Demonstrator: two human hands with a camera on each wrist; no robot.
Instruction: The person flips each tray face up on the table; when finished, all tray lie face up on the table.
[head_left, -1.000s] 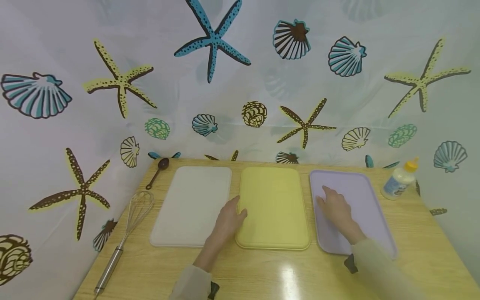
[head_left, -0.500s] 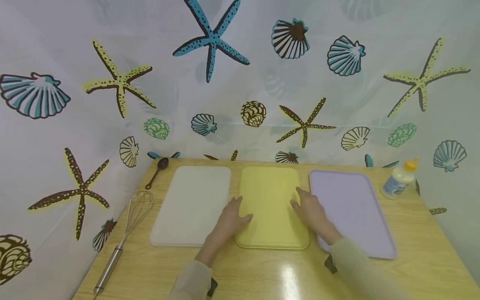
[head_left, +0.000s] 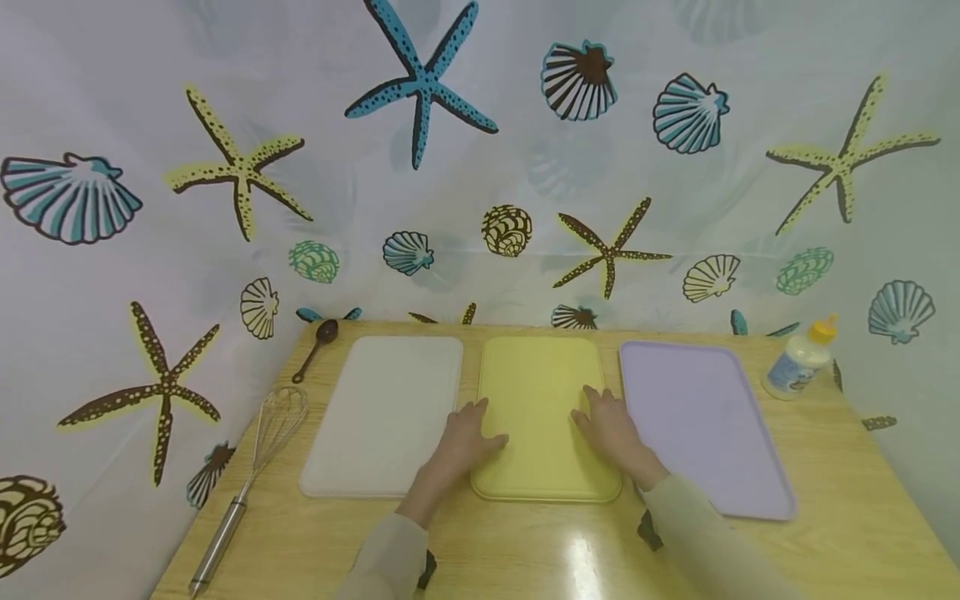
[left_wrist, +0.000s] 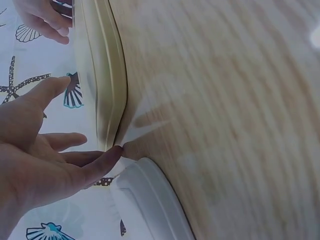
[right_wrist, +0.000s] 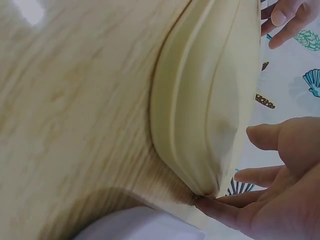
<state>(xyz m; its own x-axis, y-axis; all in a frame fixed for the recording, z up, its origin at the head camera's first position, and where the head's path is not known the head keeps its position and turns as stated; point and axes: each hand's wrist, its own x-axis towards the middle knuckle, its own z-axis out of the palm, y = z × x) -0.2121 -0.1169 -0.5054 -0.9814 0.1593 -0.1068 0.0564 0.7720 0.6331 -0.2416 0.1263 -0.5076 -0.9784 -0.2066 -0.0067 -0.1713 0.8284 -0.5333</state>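
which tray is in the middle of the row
The yellow tray, lying between the white tray and the lavender tray, which form the row's ends.

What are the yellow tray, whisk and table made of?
Yellow tray: probably plastic, smooth, soft sheen; one even colour, rounded stepped edge.
Whisk: likely metal, polished; silver-grey handle with highlights, thin wire loops.
Table: wood or wood-look laminate, unclear which; glossy, with grain lines and a bright reflection.

Counter [head_left: 517,550]: light wood grain, glossy surface. White tray [head_left: 386,417], yellow tray [head_left: 542,417] and purple tray [head_left: 708,425] lie in a row, left to right, spaced apart. Spoon [head_left: 326,333] lies left of the white tray; whisk [head_left: 237,505] lies nearer, handle toward the near left. Bottle [head_left: 798,362] stands right of the purple tray.
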